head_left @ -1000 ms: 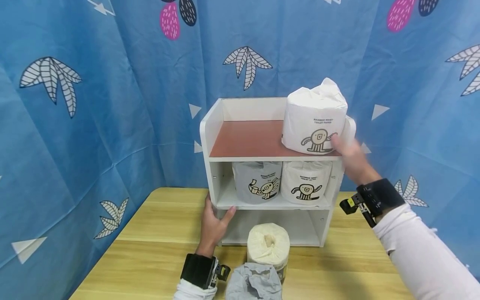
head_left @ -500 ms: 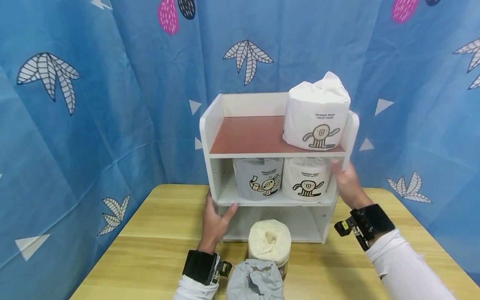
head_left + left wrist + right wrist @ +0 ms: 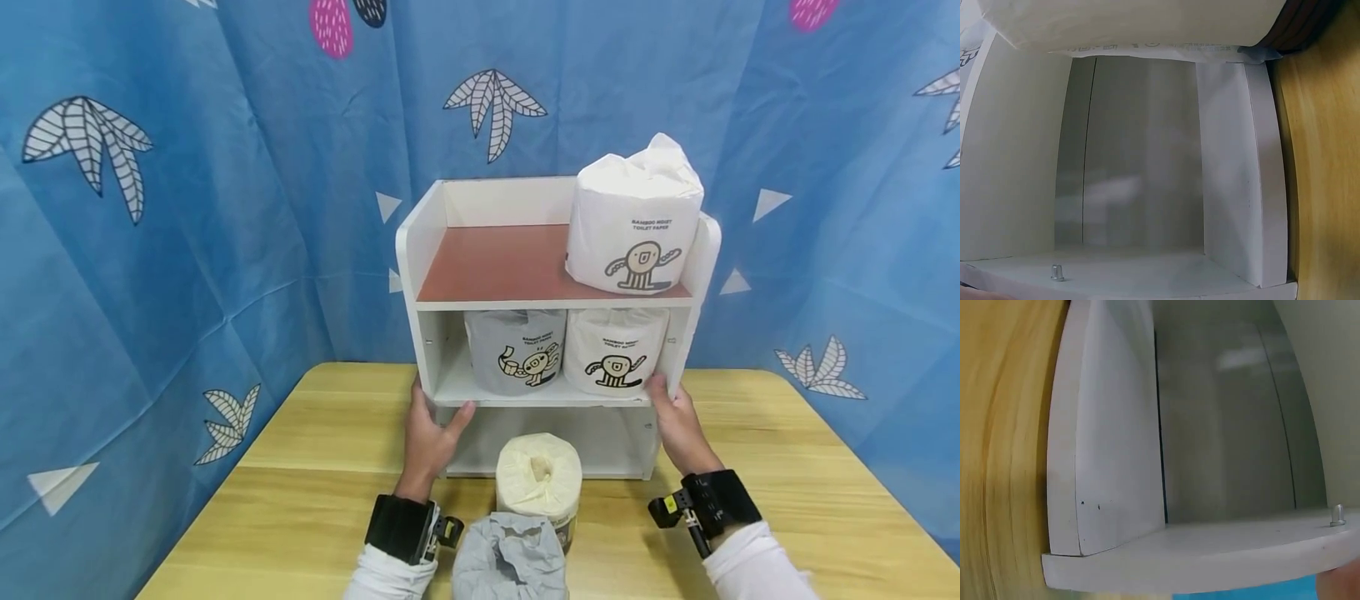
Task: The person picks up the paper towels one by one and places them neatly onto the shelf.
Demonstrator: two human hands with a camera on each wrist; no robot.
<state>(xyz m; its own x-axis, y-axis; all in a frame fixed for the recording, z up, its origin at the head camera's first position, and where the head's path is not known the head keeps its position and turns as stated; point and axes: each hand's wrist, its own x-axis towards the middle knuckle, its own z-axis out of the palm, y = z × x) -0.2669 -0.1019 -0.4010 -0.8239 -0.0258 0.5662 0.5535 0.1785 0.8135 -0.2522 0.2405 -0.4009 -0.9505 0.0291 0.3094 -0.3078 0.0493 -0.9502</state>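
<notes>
Wooden table against blue curtain, my left hand and right hand grasping white shelf unit side edges, bare tabletop flanking.

The shelf unit is smooth, matt white laminated board; its top deck is matt reddish-brown. Below it, the table is light wood-grain. Rolls on the shelf are paper-wrapped.
</notes>
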